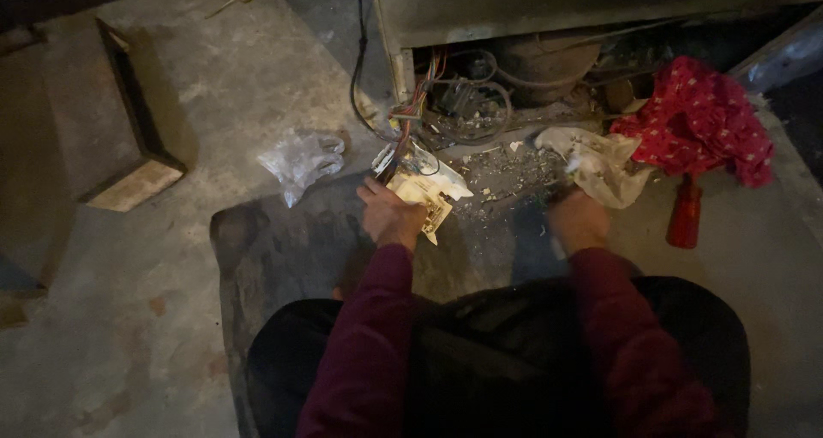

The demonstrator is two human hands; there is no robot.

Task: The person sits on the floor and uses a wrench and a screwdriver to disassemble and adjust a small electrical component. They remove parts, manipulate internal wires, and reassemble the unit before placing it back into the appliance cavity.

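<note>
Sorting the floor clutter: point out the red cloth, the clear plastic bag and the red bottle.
red cloth (699,117), head view, middle of the bundle.
clear plastic bag (302,159), head view, crumpled centre.
red bottle (684,219), head view, body.

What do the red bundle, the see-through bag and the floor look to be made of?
The red bundle looks like soft cotton-type cloth: matte, crumpled in folds, with small pale dots. The see-through bag seems to be thin plastic film, crinkled and catching glints of light. The floor appears to be bare concrete: grey, rough and stained.
</note>
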